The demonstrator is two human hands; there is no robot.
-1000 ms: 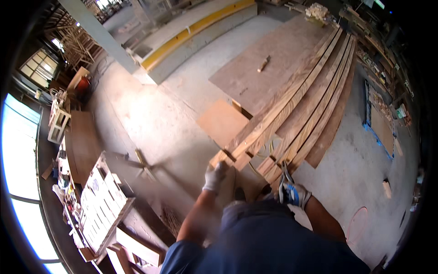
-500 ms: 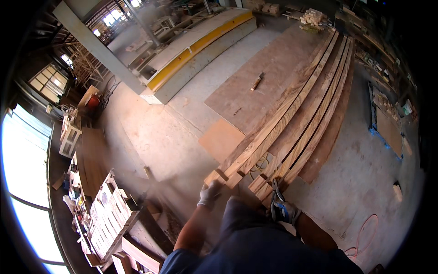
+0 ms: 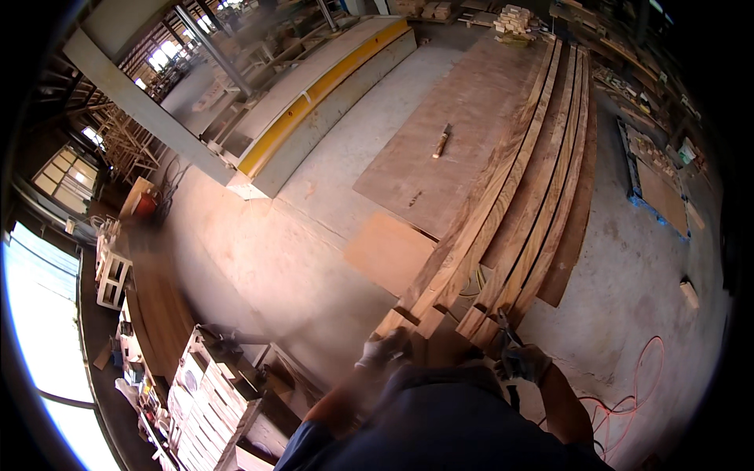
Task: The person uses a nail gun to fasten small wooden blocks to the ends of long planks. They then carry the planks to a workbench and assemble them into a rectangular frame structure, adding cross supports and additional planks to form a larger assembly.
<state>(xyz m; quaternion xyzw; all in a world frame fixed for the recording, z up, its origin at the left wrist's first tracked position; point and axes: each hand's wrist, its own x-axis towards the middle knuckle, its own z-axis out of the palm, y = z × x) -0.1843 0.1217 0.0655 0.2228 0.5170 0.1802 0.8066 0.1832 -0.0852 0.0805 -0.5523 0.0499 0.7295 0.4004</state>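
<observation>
Two pairs of long wooden boards (image 3: 503, 208) stretch away from me, their near ends close to my body. At the near end of the left boards is my left hand (image 3: 383, 348), in a pale glove. Its fingers appear curled onto the wood, though blur softens them. My right hand (image 3: 525, 363), gloved too, is closed around a plier-like metal tool (image 3: 506, 323). The tool's jaws point up at the near end of the right boards. Whether they grip the wood I cannot tell. Small wooden blocks (image 3: 406, 315) sit by the board ends.
Brown sheets (image 3: 408, 169) lie under and beside the boards, with a wood-handled tool (image 3: 441, 143) on them. A yellow-edged platform (image 3: 314, 102) stands at far left, a slatted wooden stack (image 3: 208, 396) at near left. A red hose (image 3: 628, 407) loops at right.
The view has shifted, so the board ends and both hands appear farther right and lower. The right hand has turned with its tool, and both hands stay at the board ends.
</observation>
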